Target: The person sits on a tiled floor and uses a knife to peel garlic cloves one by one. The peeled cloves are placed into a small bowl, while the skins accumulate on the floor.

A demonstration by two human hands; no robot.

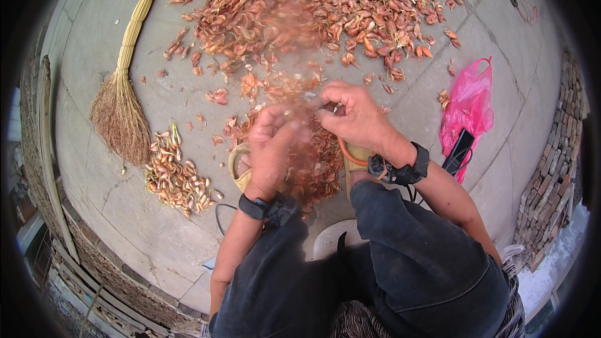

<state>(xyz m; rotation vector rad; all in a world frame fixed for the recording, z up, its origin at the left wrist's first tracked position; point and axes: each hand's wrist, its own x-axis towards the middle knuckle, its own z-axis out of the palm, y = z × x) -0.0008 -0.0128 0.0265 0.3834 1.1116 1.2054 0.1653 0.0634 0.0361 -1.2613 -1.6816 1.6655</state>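
Observation:
My left hand point(274, 138) and my right hand point(354, 115) are raised between my knees, a short gap apart, fingers curled. A small pale piece shows at the left fingertips, but blur hides whether it is gripped. The right thumb and forefinger pinch something small, perhaps a shallot. Beneath both hands lies a heap of loose reddish shallot skins point(324, 169). Beyond them spreads a large pile of unpeeled shallots point(375, 14). To the left is a smaller pile of cleaned shallots point(176, 178), some with green sprouts.
A straw broom point(124, 103) lies on the paved floor at left. At right, a pink plastic bag point(469, 98) lies under a black device point(458, 150) with a cable. Stacked bricks point(549, 164) stand at the far right. My sandalled feet flank the skins.

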